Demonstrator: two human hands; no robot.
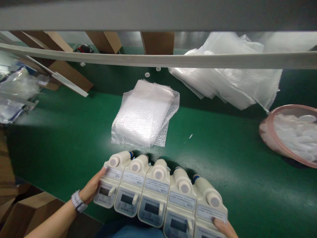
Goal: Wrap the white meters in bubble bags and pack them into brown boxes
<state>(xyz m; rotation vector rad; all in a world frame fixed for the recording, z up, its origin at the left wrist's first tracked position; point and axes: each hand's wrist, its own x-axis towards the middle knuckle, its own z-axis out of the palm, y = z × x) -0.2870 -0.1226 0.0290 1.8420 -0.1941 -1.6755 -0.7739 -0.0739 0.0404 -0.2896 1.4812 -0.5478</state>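
Several cream-coloured water meters stand side by side in a slightly curved row at the table's near edge, each with a round port, a printed label and a dark display window. My left hand (92, 189) presses against the outer side of the leftmost water meter (109, 177), its fingers partly hidden behind it. At the other end, my right hand (224, 228) grips the rightmost water meter (210, 205), the thumb on its label side; the rest is cut off by the frame. Between them is the middle water meter (156, 191).
Beyond the row lies a stack of bubble-wrap bags (146, 112) on the green table (218, 138). More bubble bags (223, 76) are heaped at the back right. A pink-rimmed tub (272, 129) of white pieces stands right. Cardboard boxes (37, 211) are lower left; a shelf rail (158, 61) crosses above.
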